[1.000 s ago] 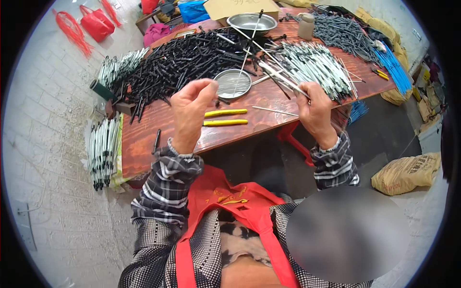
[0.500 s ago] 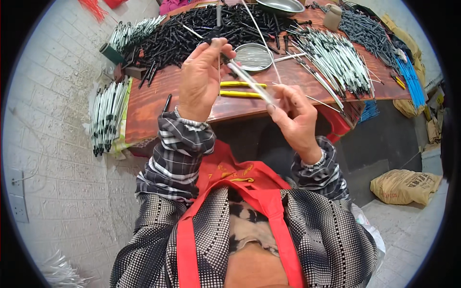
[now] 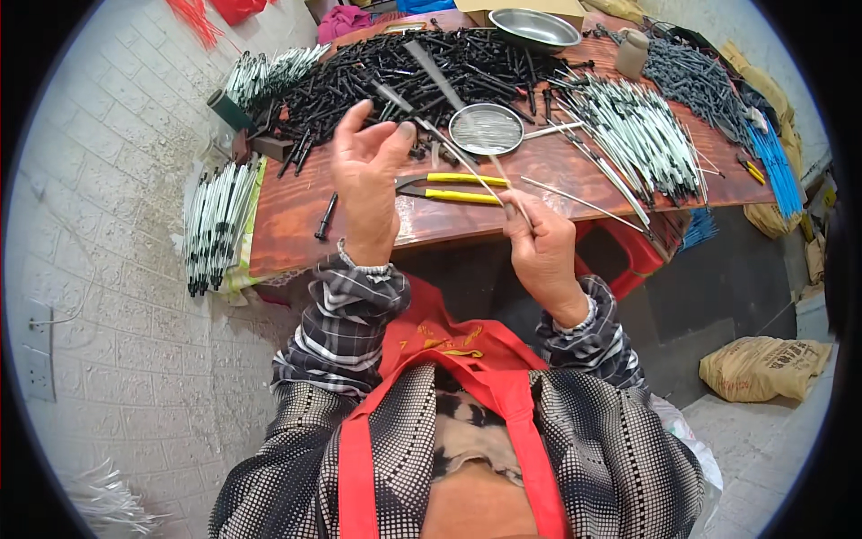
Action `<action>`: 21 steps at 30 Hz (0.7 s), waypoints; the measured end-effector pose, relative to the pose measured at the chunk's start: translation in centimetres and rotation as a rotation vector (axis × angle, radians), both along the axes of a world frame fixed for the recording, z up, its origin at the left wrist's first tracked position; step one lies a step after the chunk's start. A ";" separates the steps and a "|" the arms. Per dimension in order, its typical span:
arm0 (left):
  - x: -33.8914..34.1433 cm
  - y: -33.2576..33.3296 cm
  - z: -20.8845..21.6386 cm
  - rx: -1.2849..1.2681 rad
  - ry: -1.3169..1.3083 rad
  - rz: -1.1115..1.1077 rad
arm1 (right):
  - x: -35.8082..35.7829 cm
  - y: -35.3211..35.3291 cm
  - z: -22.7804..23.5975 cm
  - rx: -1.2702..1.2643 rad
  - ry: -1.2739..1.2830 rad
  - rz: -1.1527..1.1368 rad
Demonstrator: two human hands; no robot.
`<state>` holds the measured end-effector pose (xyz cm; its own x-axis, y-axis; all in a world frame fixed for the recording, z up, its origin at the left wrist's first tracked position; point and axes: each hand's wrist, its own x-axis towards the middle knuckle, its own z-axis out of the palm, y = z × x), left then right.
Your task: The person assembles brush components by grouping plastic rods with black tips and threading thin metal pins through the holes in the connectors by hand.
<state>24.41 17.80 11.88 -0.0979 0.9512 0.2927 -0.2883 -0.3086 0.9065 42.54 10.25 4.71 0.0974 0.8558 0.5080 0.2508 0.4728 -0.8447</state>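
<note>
My left hand [image 3: 366,184] is raised over the table's near edge, its fingers apart and nothing in them. To its right, my right hand [image 3: 543,251] pinches the lower ends of thin whitish rods [image 3: 462,158] between thumb and fingers. These rods fan up and to the left, passing near my left thumb, and their upper ends are smeared by motion. Pliers with yellow handles [image 3: 465,195] lie on the table just beyond my hands. Left of my left hand lies a single black slender piece [image 3: 327,216]. A round metal dish [image 3: 456,144] holding thin pale pins is farther back.
Black parts [image 3: 359,81] are heaped across the wooden table [image 3: 296,207]. White rods with black ends lie in bundles at left [image 3: 218,225] and right [image 3: 628,135]. Grey parts [image 3: 691,81], blue rods [image 3: 774,166] and a steel bowl [image 3: 536,29] sit farther out. A red stool [image 3: 633,247] stands below.
My left hand has let go of the rod and opened. My right hand still pinches the rods, now a little lower, and their upper ends have swung. The whole view has shifted slightly.
</note>
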 end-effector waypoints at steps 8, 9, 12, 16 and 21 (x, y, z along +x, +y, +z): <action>0.0 0.1 -0.2 0.047 0.182 0.147 | -3.2 0.3 -1.5 0.298 -0.286 -0.231; -0.1 0.1 -0.1 0.028 0.203 0.146 | -3.4 0.6 -1.9 0.338 -0.253 -0.249; -0.7 0.4 0.5 -0.008 0.245 0.125 | -2.6 1.2 -2.9 0.374 -0.234 -0.268; -1.7 1.8 1.5 -0.278 -0.050 -0.254 | 1.5 2.7 -3.4 0.413 -0.274 -0.223; -2.5 4.3 2.1 -0.266 -0.125 -0.556 | 7.1 5.5 -3.8 0.607 -0.490 -0.037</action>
